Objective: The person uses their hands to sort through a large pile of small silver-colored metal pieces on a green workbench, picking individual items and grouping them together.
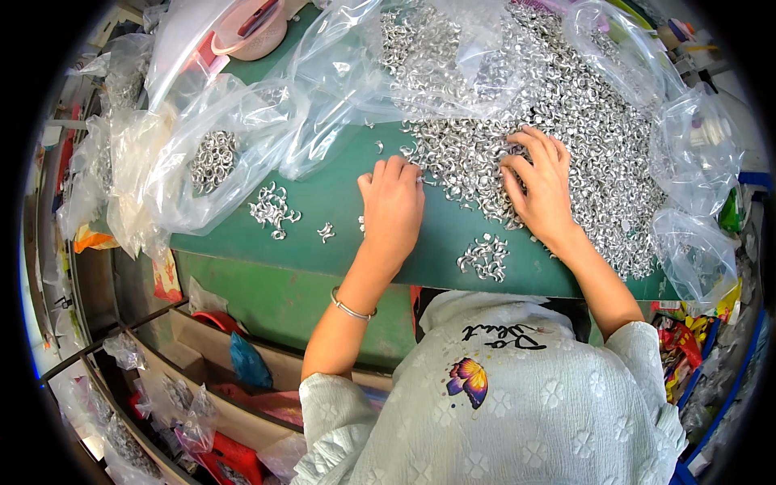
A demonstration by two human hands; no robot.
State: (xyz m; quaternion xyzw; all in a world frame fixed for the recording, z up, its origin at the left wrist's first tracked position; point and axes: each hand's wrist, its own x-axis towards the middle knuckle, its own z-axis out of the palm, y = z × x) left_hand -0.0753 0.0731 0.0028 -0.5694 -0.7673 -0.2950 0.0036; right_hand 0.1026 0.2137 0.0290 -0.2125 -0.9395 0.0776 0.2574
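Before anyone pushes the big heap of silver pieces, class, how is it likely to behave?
This heap would probably spread rather than move as one, being many small, separate pieces. They may slide more than roll, since they look curved and hook-like, not round. Their metallic shine suggests stiffness.

The green table (440, 242) bears curved silvery pieces (598, 121) and clear bags (323, 89).

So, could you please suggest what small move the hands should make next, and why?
I'd probably have the right hand draw a little from the large heap of silvery pieces: its curled fingers are at the heap, while the left hand is by its left margin, over the green tabletop; whether it holds anything is hidden.
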